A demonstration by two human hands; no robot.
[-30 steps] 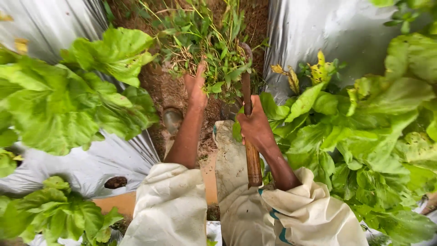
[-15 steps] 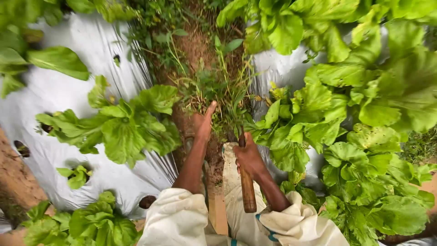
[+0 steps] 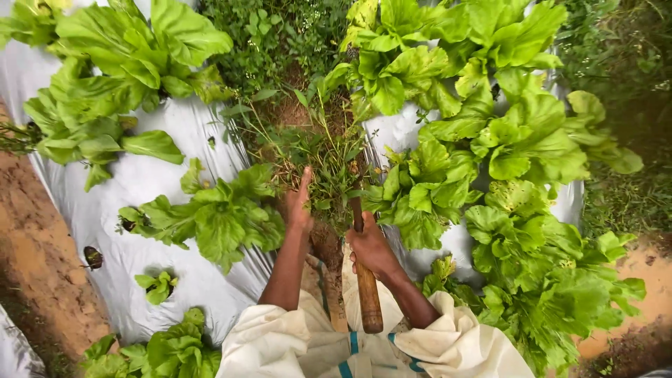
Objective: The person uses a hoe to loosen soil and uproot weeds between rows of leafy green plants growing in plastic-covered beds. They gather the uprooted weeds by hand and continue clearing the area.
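The left hand [image 3: 297,204] was open, fingers straight and together, its edge pressed into a clump of grassy weeds [image 3: 318,157] growing in the soil furrow [image 3: 294,112] between two beds; the right hand [image 3: 371,248] was closed in a fist around the wooden handle [image 3: 367,297] of a hand tool, whose dark blade end ran forward into the weeds and was mostly hidden there, so its shape could not be told; both forearms came out of pale, soiled sleeves [image 3: 273,339]. Silver plastic mulch [image 3: 140,189] covered the beds on either side, with broad-leaved green plants [image 3: 217,217] rising through holes on the left and a denser row of leafy plants [image 3: 504,140] on the right, some leaves touching the weed clump. The step in hand looked like weeding the furrow: the left hand parting or steadying the clump while the tool worked at its base. A next stroke would call for keeping the blade low at the roots, clear of the left fingers, the mulch edge and the crop leaves alongside.
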